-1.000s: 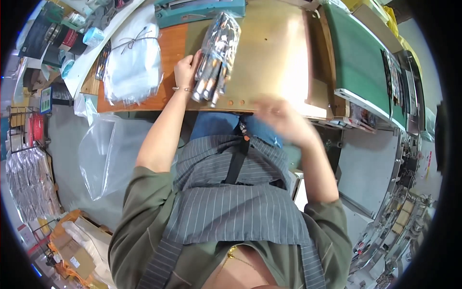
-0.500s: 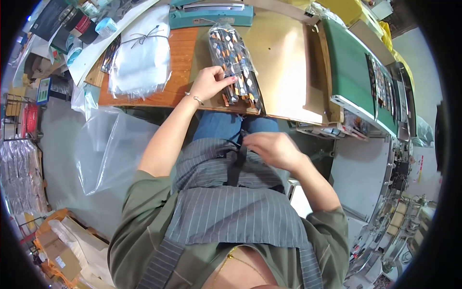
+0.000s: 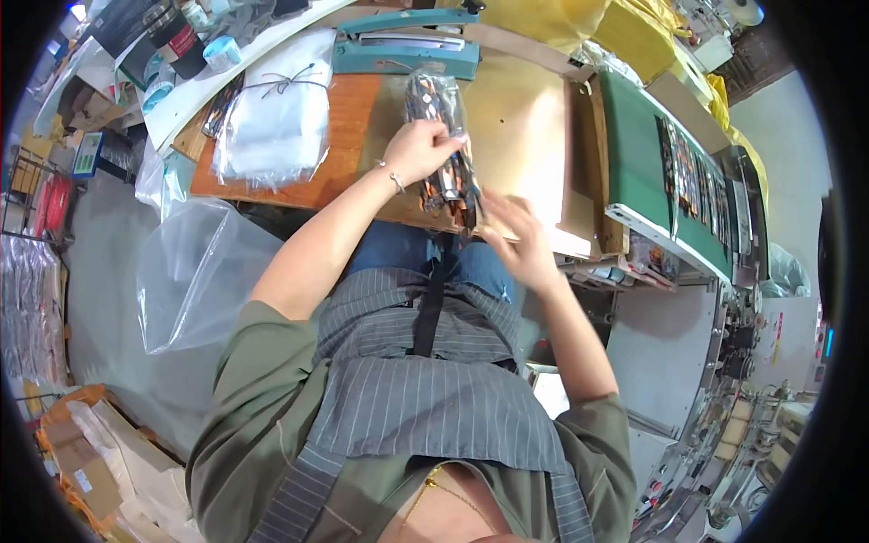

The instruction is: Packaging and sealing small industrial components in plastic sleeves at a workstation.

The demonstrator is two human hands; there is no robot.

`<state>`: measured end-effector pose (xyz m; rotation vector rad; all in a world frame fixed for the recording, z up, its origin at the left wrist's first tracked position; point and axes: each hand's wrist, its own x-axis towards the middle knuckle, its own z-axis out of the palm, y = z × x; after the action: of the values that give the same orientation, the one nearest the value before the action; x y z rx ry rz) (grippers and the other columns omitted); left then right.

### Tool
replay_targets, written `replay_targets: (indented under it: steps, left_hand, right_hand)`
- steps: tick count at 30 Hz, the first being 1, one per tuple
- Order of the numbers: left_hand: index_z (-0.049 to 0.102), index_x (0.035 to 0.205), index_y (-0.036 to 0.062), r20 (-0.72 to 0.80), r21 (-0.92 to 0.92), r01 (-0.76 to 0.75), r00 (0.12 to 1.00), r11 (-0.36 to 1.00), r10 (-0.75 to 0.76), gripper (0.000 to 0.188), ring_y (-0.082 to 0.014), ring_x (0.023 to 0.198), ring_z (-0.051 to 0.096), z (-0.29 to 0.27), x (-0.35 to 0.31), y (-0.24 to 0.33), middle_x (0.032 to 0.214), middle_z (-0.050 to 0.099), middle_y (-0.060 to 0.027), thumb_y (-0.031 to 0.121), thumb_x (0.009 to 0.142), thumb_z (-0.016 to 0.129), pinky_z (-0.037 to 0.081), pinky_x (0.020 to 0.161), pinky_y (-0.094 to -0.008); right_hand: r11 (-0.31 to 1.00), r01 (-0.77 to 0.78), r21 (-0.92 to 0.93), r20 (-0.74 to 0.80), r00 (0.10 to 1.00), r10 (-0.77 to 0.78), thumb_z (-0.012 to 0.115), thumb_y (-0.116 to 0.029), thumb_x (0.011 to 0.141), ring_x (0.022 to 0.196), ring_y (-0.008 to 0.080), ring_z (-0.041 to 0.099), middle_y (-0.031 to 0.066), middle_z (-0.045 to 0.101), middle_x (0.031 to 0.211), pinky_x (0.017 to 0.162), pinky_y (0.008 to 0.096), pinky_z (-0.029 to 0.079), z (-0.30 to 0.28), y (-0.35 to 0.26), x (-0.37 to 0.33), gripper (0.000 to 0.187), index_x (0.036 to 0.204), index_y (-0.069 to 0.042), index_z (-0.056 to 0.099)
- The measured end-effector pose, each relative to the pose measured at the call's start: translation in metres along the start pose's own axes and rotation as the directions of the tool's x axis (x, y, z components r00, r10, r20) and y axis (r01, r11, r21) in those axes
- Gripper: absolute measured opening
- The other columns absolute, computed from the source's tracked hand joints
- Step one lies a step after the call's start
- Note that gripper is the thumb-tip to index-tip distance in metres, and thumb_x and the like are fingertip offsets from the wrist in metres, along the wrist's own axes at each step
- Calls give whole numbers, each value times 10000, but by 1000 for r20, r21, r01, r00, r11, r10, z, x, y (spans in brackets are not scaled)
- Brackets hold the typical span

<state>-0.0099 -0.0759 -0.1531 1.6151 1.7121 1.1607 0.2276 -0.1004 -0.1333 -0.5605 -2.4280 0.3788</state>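
Observation:
A clear plastic bag (image 3: pixel 451 98) lies on the brown work surface in front of me. In it are dark, flat pieces (image 3: pixel 450 184) with an orange, white and blue pattern, their near ends sticking out towards me. My left hand (image 3: pixel 421 151) grips the bag and pieces around the middle, thumb across the top; the fingers underneath are partly hidden. Beside the near right end of the pieces is my right hand (image 3: pixel 518 237), its fingers stretched out and slightly blurred. Whether its fingertips touch the pieces I cannot tell.
A teal bag sealer (image 3: pixel 407 58) stands behind the bag. To the left lies a stack of clear bags (image 3: pixel 276 127) tied with dark cord. A green board (image 3: pixel 634 154) with patterned pieces is on the right. Clear plastic sheeting (image 3: pixel 195 281) hangs below the table's left edge.
My right hand has risen from my lap to the near right end of the pieces, and its fingers have spread. My left hand has closed further over the bag.

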Motion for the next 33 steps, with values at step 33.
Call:
replay_targets:
  steps: [33]
  left_hand:
    - [637, 1004, -58, 17, 90, -187, 982, 978, 187, 240, -98, 509, 560, -95, 95, 106, 583, 608, -65, 91, 841, 544, 434, 490, -258]
  right_hand:
    - [706, -670, 231, 217, 743, 633, 644, -94, 810, 574, 56, 527, 1, 582, 661, 499, 200, 420, -126, 86, 164, 134, 884, 17, 628]
